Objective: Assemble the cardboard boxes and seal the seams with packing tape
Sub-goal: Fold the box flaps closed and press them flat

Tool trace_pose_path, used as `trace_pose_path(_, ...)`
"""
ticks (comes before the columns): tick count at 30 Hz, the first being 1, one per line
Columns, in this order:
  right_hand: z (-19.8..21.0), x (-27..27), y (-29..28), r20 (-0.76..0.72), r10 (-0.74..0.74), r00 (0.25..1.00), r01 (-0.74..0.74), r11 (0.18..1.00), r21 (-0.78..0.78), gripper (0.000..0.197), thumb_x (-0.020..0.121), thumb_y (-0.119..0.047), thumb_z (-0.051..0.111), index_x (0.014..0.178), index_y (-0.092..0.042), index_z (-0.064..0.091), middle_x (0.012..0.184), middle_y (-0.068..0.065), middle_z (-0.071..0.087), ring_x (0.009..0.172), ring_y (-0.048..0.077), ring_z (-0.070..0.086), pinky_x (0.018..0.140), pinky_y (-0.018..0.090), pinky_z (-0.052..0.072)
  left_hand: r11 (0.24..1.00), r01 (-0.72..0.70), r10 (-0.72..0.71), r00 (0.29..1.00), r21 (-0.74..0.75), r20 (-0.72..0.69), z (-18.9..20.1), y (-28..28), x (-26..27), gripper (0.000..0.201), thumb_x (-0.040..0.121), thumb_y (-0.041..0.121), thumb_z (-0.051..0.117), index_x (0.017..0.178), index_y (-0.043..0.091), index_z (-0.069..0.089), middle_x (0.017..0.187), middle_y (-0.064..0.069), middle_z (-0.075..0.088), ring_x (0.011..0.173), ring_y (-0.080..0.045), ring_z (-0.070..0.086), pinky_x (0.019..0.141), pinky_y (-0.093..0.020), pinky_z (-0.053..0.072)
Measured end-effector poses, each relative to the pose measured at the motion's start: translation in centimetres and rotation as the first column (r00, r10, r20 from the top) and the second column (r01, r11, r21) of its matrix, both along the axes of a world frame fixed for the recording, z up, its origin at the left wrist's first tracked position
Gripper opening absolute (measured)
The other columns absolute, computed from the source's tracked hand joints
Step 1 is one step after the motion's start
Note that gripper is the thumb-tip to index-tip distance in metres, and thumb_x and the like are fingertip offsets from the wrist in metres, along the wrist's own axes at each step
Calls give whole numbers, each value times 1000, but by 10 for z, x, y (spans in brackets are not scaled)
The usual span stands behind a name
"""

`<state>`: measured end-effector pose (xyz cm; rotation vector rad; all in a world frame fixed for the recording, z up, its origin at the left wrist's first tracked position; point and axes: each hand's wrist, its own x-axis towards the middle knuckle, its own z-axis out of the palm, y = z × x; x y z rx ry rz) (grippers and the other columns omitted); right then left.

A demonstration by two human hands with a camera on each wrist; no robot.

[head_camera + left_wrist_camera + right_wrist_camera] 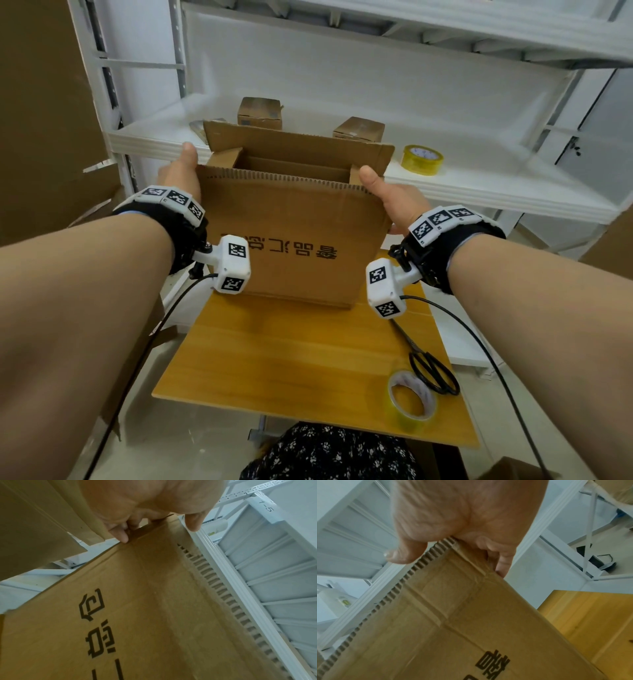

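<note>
A brown cardboard box [291,233] with black printed characters stands upright on the wooden table [291,359], its top flaps raised and the inside showing. My left hand [181,171] grips the box's upper left corner, thumb pointing up; in the left wrist view its fingers [120,534] curl onto the box [154,615] at the corner edge. At the upper right corner my right hand [383,198] holds on, thumb [402,555] over the corrugated top edge of the box [453,615] and the other fingers down the side. A roll of clear tape [404,419] lies at the table's front right.
Black scissors [407,337] lie beside the tape roll. A white shelf [479,185] behind the box carries a second yellowish tape roll [423,159] and two small cardboard boxes [260,113] [358,128]. Flat cardboard sheets [41,102] lean at the left.
</note>
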<state>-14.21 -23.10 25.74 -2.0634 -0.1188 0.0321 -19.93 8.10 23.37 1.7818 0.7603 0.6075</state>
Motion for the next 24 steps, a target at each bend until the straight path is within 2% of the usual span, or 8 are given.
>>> trace_pose_path(4, 14, -9, 3, 122, 2, 993, 10, 995, -98, 90, 53, -101, 40, 85, -22, 69, 96, 4, 71, 91, 26, 66, 93, 46, 51, 993, -93, 96, 995, -78, 27, 7, -7, 3, 102, 68, 83, 31, 149, 21, 31, 151, -13, 36, 138, -37, 32, 113, -54, 18)
trace_pose_path(7, 17, -9, 3, 160, -22, 987, 55, 977, -207, 71, 72, -91, 38, 67, -22, 53, 75, 1, 59, 78, 25, 60, 78, 38, 45, 995, -97, 95, 992, -21, -79, 13, -11, 0, 102, 72, 84, 29, 149, 16, 33, 148, -17, 39, 134, -40, 37, 112, -54, 25)
trace_pose_path(10, 15, -5, 2, 145, -45, 988, 80, 968, -240, 76, 71, -92, 36, 71, -19, 56, 76, 2, 59, 77, 25, 59, 75, 37, 41, 994, -90, 98, 987, 70, -125, 12, -15, -2, 91, 80, 78, 34, 148, 17, 33, 142, -20, 45, 127, -40, 44, 108, -49, 32)
trace_pose_path(13, 10, -3, -2, 141, -82, 987, 112, 970, -215, 78, 68, -93, 41, 68, -17, 57, 72, 5, 62, 73, 26, 62, 68, 35, 41, 970, -141, 184, 957, 196, -226, 9, -10, -2, 104, 62, 88, 29, 133, 14, 47, 121, -20, 58, 108, -43, 54, 97, -53, 40)
trace_pose_path(16, 0, 1, -8, 139, -105, 985, 130, 974, -188, 69, 70, -86, 52, 69, -18, 62, 72, 3, 66, 71, 24, 63, 68, 34, 45, 900, -153, 262, 938, 408, -227, 10, -13, -4, 75, 78, 70, 39, 124, 13, 53, 127, -18, 54, 120, -40, 44, 101, -53, 35)
trace_pose_path(19, -8, 4, -11, 151, -106, 983, 135, 971, -197, 65, 74, -81, 54, 86, -18, 69, 84, 0, 69, 80, 24, 64, 81, 38, 51, 805, 12, 240, 908, 593, -344, 14, -23, -5, 45, 92, 47, 34, 115, 16, 58, 123, -19, 55, 129, -36, 34, 105, -52, 29)
trace_pose_path(22, -9, 8, -9, 160, -104, 982, 140, 962, -236, 41, 83, -63, 61, 93, -23, 63, 92, 0, 67, 86, 22, 63, 86, 39, 52, 713, 246, 205, 822, 657, -531, 10, -22, 4, 52, 96, 45, 23, 124, 14, 55, 137, -17, 49, 142, -32, 19, 113, -55, 17)
trace_pose_path(24, -11, 9, -6, 180, -114, 977, 164, 943, -290, 33, 86, -52, 63, 100, -22, 59, 97, 1, 66, 84, 21, 61, 81, 37, 52, 677, 369, 131, 792, 638, -597, 6, -27, 7, 57, 96, 50, 20, 132, 17, 51, 144, -13, 44, 146, -30, 11, 116, -57, 10)
